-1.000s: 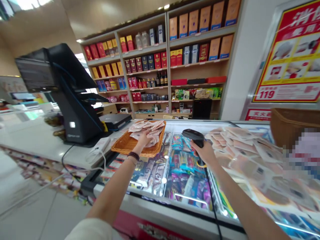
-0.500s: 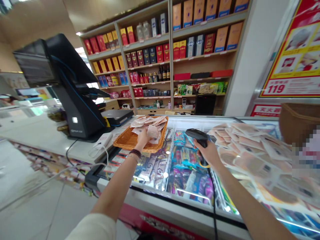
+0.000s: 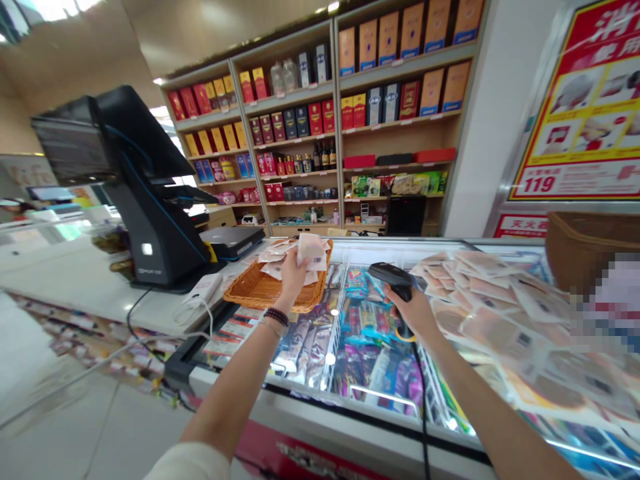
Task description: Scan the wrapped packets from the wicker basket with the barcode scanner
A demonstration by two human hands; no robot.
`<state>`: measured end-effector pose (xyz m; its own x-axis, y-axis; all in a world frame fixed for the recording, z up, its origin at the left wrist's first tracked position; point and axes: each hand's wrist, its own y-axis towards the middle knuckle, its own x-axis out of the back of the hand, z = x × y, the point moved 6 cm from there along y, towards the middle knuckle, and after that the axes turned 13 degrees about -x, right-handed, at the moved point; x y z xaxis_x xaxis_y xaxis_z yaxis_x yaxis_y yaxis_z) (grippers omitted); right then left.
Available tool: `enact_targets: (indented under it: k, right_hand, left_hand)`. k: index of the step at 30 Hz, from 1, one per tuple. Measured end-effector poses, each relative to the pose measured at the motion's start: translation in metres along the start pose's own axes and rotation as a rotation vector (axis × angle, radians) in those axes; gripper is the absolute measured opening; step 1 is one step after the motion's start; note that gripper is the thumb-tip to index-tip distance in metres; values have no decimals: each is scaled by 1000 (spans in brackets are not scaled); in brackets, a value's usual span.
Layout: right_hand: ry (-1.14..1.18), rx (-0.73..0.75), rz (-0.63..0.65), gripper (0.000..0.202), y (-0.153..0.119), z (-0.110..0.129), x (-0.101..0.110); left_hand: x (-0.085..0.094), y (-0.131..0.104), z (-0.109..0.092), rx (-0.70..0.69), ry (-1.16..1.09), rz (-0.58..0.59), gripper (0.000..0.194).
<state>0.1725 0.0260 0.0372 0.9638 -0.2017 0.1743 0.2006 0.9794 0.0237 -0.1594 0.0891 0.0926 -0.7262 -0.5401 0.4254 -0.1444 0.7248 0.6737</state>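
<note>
My left hand [image 3: 293,272] is closed on a small packet [image 3: 311,250], which it holds up above an orange wicker basket [image 3: 255,288]. Several similar flat packets [image 3: 277,251] lie in the basket's back part. My right hand [image 3: 413,303] grips the handle of a black barcode scanner [image 3: 393,272] over the glass-topped freezer [image 3: 367,393]; its cable hangs down in front. To the right of the scanner, many pale packets [image 3: 500,300] are spread in a pile on the glass.
A black checkout terminal [image 3: 155,220] and a flat black device [image 3: 233,241] stand at the left on the white counter [image 3: 65,260]. A brown basket [image 3: 590,247] is at the right. Shelves [image 3: 295,143] of boxes and bottles rise behind.
My left hand has lifted the packet up from the others in the basket, and its face now shows. My right hand still holds the scanner. The view has shifted slightly.
</note>
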Motion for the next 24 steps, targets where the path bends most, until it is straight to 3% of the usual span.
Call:
enact_targets:
  k: [5, 8, 11, 14, 18, 24]
  right_hand:
    - [12, -11, 11, 38, -6, 7, 8]
    - [-14, -23, -14, 38, -5, 8, 15]
    - [-51, -17, -43, 38, -1, 7, 23]
    - [-101, -13, -54, 34, 3, 7, 29]
    - [-238, -62, -66, 30, 7, 4, 34]
    - [-327, -102, -24, 32, 3, 7, 34]
  left_hand:
    - [-56, -10, -39, -54, -370, -16, 35]
    - [-98, -24, -52, -7, -540, 11, 35]
    - [-137, -40, -49, 74, -676, 45, 38]
    - [-165, -54, -32, 195, -768, 11, 45]
    - [-183, -68, -8, 326, -844, -20, 51]
    - [-184, -71, 8, 370, -850, -53, 54]
